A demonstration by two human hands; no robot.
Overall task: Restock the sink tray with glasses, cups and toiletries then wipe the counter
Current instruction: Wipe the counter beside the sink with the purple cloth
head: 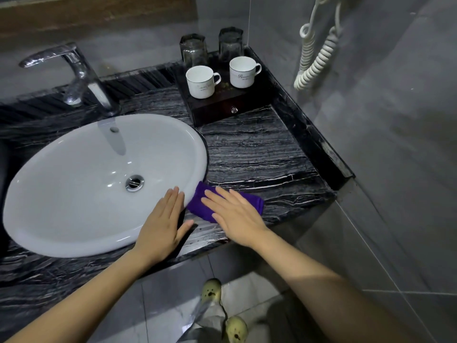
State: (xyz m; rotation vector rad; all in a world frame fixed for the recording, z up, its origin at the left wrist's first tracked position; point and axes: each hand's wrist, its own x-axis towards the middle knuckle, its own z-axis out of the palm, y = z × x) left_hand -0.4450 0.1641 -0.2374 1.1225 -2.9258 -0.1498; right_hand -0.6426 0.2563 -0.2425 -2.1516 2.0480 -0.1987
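A folded purple cloth (200,206) lies on the black marble counter (249,154) beside the sink's right rim. My right hand (235,216) presses flat on the cloth, fingers spread. My left hand (162,226) rests flat on the rim of the white sink (74,194), its fingertips touching the cloth's left edge. At the back right stands a dark wooden tray (222,108) with a small drawer knob. It carries two white cups (201,81) (242,71) and two upturned glasses (194,50) (230,43).
A chrome faucet (79,73) rises behind the sink. A white coiled cord (314,60) hangs on the grey tiled wall at right. A raised marble ledge (314,137) borders the counter's right side. Below the counter edge my shoes (211,290) stand on a tiled floor.
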